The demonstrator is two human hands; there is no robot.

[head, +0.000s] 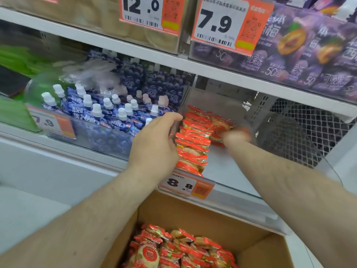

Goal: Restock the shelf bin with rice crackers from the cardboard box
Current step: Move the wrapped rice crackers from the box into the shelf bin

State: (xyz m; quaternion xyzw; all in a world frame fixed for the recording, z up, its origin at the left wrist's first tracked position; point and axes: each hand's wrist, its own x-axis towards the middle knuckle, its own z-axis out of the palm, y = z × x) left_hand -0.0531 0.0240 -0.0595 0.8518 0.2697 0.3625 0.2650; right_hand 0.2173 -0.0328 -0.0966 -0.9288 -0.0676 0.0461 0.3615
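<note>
A row of red-wrapped rice cracker packs (193,140) stands on edge along the left side of the clear shelf bin (231,169). My left hand (154,144) rests against the row's left side, fingers curved over the top packs. My right hand (234,135), blurred by motion, grips a rice cracker pack (219,128) deep in the bin, just right of the row. Below, the open cardboard box (193,211) holds several more packs (173,250).
A bin of blue drink pouches with white caps (108,113) sits to the left. The 8.8 price tag (186,185) hangs on the bin's front. A shelf (173,62) with purple jelly bags (309,60) runs overhead. Mesh (301,136) stands at right.
</note>
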